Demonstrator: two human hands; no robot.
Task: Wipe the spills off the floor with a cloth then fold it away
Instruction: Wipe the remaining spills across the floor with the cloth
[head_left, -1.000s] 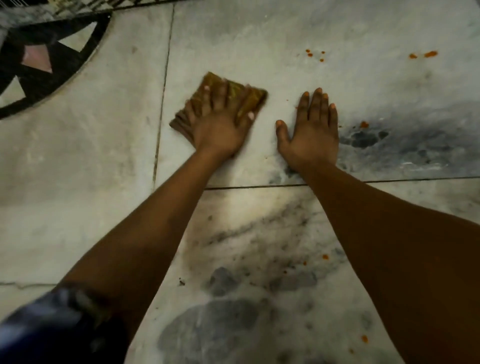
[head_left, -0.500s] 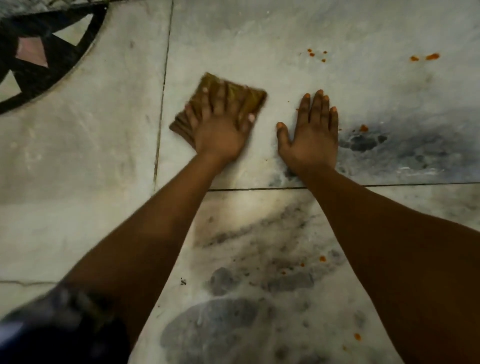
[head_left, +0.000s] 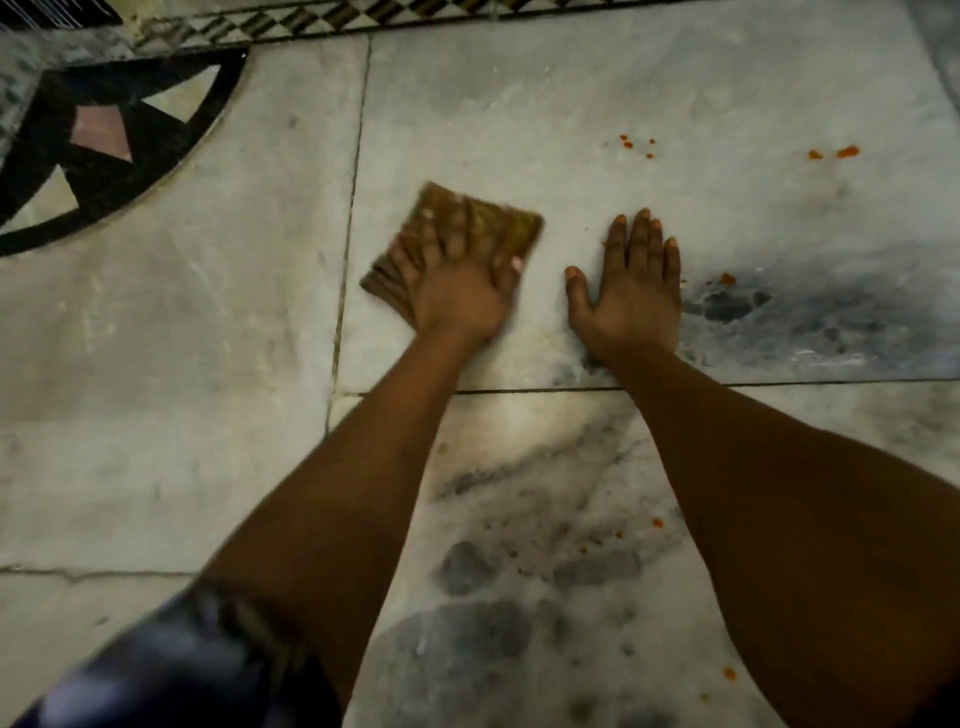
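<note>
- The left hand (head_left: 460, 291) presses flat, fingers spread, on the folded cloth (head_left: 452, 249), which has barely shifted in the last second.
- The right hand (head_left: 631, 291) stays flat and open on the floor (head_left: 208, 364), just right of the cloth.
- Orange spills (head_left: 636, 147) beyond the right hand remain unwiped; wiping looks far from done.
</note>
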